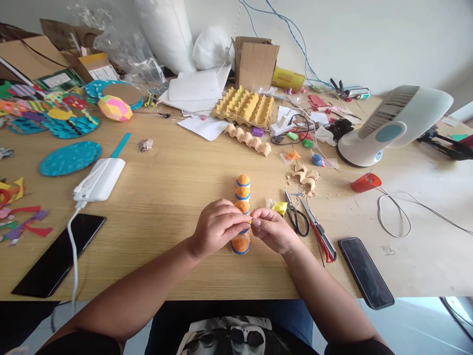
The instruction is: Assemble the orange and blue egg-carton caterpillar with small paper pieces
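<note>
My left hand and my right hand meet over the table, thumbs and fingertips pinched together. A tiny yellow piece, which looks like modelling clay, shows between their fingertips. Beneath them lies a row of orange egg-carton cups with blue bands round their rims, pointing away from me. My left fingers cover its middle part. Just right of the row is a lump of yellow clay in clear wrapping. Black-handled scissors and a red utility knife lie beyond my right hand.
Yellow egg trays, a cut carton strip and carton scraps lie farther back. A white fan, red cup and phone are on the right. Left are a power bank, black tablet and blue oval.
</note>
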`<state>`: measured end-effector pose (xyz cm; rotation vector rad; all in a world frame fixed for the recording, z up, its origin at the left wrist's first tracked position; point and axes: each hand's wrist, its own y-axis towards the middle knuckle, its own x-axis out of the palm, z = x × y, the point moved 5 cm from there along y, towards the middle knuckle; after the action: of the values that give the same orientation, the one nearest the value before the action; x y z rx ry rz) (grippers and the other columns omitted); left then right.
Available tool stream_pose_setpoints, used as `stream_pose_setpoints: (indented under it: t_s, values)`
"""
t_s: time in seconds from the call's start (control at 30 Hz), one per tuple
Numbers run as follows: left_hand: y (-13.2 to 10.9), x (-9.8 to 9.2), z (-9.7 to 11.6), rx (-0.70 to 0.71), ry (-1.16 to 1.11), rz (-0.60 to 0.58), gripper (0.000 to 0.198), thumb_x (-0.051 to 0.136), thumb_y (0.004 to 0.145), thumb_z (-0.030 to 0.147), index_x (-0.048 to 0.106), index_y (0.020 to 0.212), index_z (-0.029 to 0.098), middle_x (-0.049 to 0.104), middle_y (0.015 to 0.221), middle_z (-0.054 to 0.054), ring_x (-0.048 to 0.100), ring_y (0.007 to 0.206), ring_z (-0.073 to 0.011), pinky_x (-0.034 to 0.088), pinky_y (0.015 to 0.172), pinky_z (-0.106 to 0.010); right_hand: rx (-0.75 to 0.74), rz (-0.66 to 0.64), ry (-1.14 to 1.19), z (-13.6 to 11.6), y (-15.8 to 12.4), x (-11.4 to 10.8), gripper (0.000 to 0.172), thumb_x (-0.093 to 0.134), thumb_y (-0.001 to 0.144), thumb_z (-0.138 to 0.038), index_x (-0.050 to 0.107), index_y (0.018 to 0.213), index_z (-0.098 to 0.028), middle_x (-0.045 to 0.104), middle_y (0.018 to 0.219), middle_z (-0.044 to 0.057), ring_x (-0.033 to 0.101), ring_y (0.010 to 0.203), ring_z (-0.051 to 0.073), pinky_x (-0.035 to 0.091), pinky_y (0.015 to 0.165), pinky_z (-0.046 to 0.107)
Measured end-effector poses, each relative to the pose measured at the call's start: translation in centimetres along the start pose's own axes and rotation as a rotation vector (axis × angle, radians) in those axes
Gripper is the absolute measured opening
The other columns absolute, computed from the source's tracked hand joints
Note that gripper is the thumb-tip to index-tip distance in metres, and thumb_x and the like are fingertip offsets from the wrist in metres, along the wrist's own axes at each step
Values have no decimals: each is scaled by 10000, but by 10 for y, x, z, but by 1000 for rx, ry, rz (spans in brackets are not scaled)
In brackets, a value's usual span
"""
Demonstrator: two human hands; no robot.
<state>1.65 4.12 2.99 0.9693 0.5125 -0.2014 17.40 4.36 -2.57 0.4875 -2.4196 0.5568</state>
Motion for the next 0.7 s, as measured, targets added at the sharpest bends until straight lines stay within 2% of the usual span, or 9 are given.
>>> stream_pose_setpoints:
  t_s: [0.3,0.57,0.7]
  values:
    - [3,-1,2,-19,-35,-19,109,745,884,215,715,989,219,755,884,-2,621,814,-148,510,764,-298,6,-20,4,2,1,0,247,907,676,-314,721,765,-177,627,636,-33,483,544,68,393,556,211]
    - [5,-2,1,-29,-25,-1,62,704,922,245,719,979,225,757,858,-2,625,788,-140,518,739,-284,10,1,-12,1,1,-1,257,916,661,-309,718,754,-173,595,598,-40,438,517,59,312,505,194]
    - [5,-2,2,-21,-18,2,76,719,913,243,716,986,222,753,851,-1,617,788,-140,517,739,-283,14,-19,-11,1,1,0,250,910,671,-309,722,758,-170,606,612,-36,448,526,59,336,524,197]
